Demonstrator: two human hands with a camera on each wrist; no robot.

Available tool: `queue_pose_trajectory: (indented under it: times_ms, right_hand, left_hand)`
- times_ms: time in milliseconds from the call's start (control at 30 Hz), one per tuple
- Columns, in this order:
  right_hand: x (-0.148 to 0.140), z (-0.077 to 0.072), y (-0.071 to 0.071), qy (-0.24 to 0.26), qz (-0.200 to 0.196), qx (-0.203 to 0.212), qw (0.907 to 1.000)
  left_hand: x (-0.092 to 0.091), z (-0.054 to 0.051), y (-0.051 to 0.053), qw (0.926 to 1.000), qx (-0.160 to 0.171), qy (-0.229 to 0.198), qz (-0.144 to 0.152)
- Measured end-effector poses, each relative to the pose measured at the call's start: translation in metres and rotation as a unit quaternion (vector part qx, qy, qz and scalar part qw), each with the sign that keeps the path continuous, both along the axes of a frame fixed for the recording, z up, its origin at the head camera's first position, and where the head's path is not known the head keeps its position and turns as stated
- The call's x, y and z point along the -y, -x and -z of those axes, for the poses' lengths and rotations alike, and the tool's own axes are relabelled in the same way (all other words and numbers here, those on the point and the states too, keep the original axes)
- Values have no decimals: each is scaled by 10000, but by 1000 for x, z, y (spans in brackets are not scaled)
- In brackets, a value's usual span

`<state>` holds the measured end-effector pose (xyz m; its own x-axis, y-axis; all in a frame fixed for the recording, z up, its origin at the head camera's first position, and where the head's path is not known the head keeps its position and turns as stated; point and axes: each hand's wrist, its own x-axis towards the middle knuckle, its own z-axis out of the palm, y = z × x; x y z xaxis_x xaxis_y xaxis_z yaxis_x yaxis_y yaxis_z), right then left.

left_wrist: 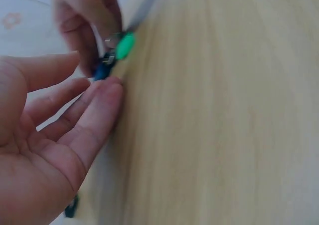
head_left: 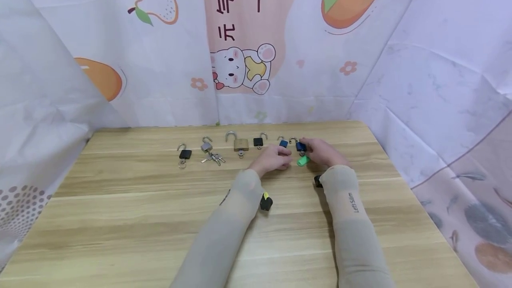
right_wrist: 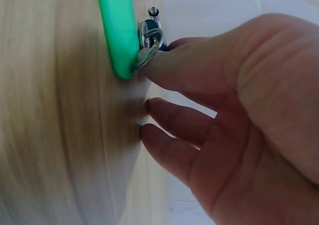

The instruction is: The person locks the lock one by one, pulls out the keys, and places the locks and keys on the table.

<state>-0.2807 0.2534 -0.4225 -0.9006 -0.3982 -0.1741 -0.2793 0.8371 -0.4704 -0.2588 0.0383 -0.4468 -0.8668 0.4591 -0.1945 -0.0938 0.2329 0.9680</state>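
Note:
At the right end of a row of padlocks, my right hand (head_left: pixel 321 151) pinches a dark blue padlock (head_left: pixel 301 146) between thumb and forefinger. Its shackle is open. A green key tag (right_wrist: pixel 118 33) hangs by a metal ring (right_wrist: pixel 149 55) beside the thumb, and the other fingers are spread against the table. Just left of it, my left hand (head_left: pixel 274 159) holds nothing, its thumb apart from its loosely bent fingers (left_wrist: pixel 99 117). Those fingertips come close to the dark blue padlock; whether they touch it I cannot tell. A lighter blue padlock (head_left: pixel 283 143) stands behind the left fingertips.
Further left along the row lie a black padlock (head_left: pixel 258 142), a large brass padlock (head_left: pixel 241 144), a grey padlock (head_left: pixel 206 146) with a bunch of keys (head_left: pixel 214 158), and another black padlock (head_left: pixel 185 154). Patterned curtains (head_left: pixel 168 57) hang behind the wooden table (head_left: pixel 120 226).

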Motion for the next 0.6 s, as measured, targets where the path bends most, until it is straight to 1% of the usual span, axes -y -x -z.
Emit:
queue_pose_trajectory:
  times_ms: [100, 233, 433, 500, 600]
  right_hand:
    - [2, 0, -1, 13, 86, 94, 9999]
    - [3, -2, 1, -35, 236, 106, 9997]
    - [7, 1, 2, -63, 305, 25, 9995]
    - [9, 2, 2, -36, 324, 41, 9995]
    - [11, 2, 3, -15, 354, 68, 9993]
  left_hand:
    - [-7, 1, 2, 9996, -5, 265, -67]
    - [-15, -1, 4, 9983, -4, 549, -190]
    - [-21, -2, 9, 9950, 451, 680, -573]
    - [-22, -3, 10, 9935, 594, 659, -714]
    - [-22, -4, 11, 9924, 627, 681, -808]
